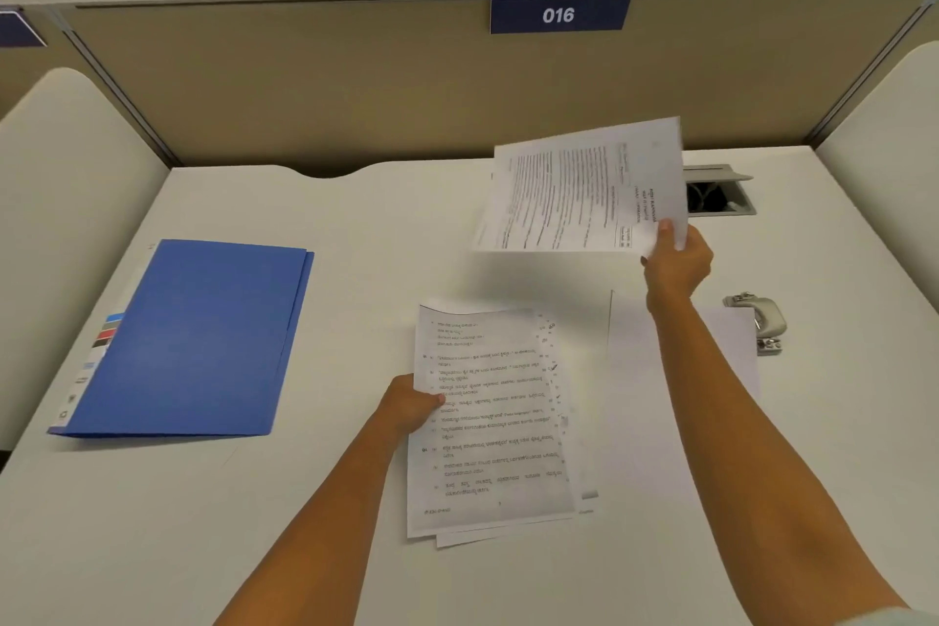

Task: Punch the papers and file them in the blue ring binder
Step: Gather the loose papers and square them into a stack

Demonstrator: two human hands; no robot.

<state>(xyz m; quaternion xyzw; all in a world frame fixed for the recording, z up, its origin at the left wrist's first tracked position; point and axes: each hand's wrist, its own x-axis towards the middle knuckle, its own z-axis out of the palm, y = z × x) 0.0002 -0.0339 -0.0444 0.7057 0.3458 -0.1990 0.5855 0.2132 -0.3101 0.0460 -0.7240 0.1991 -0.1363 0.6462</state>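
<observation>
Holding a printed sheet (584, 191) clear of the white desk (355, 229), the right hand (678, 264) pinches its near right corner between thumb and fingers — the page hangs turned sideways, its text running crosswise, over the far right part of the desk. The left hand (411, 404) grips the left edge of a stack of printed papers (493, 422) at the desk's middle, thumb on top and fingers tucked under; the sheets are slightly fanned, with lower edges showing at the bottom and right. Just right of the stack, under the right forearm, lies a blank white sheet (660, 397) flat on the desk. The blue ring binder (198, 341) lies closed on the left side, well apart from the papers, with coloured index tabs showing along its left edge. A small silver hole punch (759, 320) sits near the right edge, just beyond the blank sheet. Behind the raised page is an open cable hatch (721, 193) in the desk — and on the beige partition (305, 81) hangs a navy sign (559, 14) reading 016.
</observation>
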